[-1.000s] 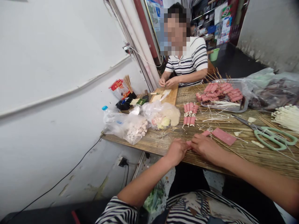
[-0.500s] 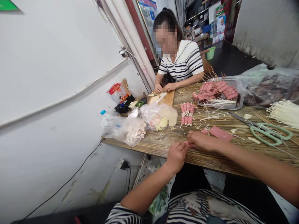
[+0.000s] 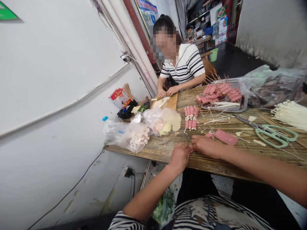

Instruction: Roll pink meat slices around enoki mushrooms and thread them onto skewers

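Note:
Near the table's front edge, my left hand [image 3: 180, 156] and my right hand [image 3: 205, 146] meet, fingers closed on a small pink meat roll [image 3: 191, 147]. Most of the roll is hidden by my fingers. Just beyond my right hand lies a flat pink meat slice [image 3: 225, 137], with a small rolled piece [image 3: 208, 135] beside it. Finished meat rolls with enoki ends [image 3: 191, 117] are lined up in rows on the wood past my hands. Loose enoki strands [image 3: 214, 119] are scattered to their right.
Green-handled scissors [image 3: 275, 134] lie on the right by a pile of enoki [image 3: 289, 114]. Behind stand a metal tray [image 3: 243, 105] of skewered rolls and a plastic bag [image 3: 275, 84]. Bags of mushrooms [image 3: 139, 137] sit left. Across the table a co-worker [image 3: 182, 70] handles food at a cutting board [image 3: 174, 103].
My hands have drawn slightly closer together around the meat roll, covering more of it. The whole view has shifted a little; the things on the table stay in place.

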Tool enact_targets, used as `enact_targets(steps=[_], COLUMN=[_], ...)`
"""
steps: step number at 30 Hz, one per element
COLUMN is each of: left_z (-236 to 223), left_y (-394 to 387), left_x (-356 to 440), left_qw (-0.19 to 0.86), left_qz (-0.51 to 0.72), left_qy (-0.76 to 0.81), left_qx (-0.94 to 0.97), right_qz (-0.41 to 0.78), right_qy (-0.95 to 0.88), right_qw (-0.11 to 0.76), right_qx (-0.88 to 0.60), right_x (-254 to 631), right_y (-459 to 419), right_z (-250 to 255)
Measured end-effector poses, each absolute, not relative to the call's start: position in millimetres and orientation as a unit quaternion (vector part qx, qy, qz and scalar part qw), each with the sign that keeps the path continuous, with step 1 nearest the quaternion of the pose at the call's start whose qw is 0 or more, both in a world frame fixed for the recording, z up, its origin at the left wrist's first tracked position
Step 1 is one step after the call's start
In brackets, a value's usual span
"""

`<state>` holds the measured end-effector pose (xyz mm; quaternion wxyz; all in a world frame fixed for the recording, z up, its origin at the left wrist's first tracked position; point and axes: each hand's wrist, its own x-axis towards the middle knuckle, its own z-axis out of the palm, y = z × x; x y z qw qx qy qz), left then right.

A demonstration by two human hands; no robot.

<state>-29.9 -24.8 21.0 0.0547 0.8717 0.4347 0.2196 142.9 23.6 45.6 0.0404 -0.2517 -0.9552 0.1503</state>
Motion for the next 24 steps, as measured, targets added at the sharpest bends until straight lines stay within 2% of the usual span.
enact_targets(steps=[3, 6, 10, 13, 17, 20, 24], left_z=[11.2, 7.1, 15.8, 23.4, 24.8, 21.7, 12.3], left_y=[-33.8, -36.9, -27.7, -17.4, -9.7, -12.8, -24.7], left_x=[-28.1, -28.6, -30.2, -31.0, -31.0, -28.2, -25.7], left_qw=[-0.035, -0.065, 0.006, 0.074, 0.098, 0.062, -0.042], left_qz=[0.229, 0.248, 0.241, 0.231, 0.238, 0.227, 0.218], left_qy=[0.461, 0.442, 0.425, 0.408, 0.405, 0.425, 0.468], left_qx=[0.857, 0.860, 0.873, 0.880, 0.877, 0.874, 0.855], right_qz=[0.176, 0.198, 0.211, 0.157, 0.106, 0.106, 0.136], right_qy=[-0.949, -0.944, -0.940, -0.943, -0.953, -0.951, -0.938], right_qw=[0.020, -0.001, -0.014, 0.030, 0.057, 0.047, 0.051], right_qx=[-0.260, -0.262, -0.267, -0.292, -0.277, -0.287, -0.314], right_x=[136.7, 134.2, 137.1, 143.4, 147.8, 143.4, 133.2], right_y=[41.0, 54.0, 56.6, 46.0, 30.9, 30.2, 41.9], right_z=[52.6, 55.5, 56.1, 50.7, 42.7, 43.1, 45.6])
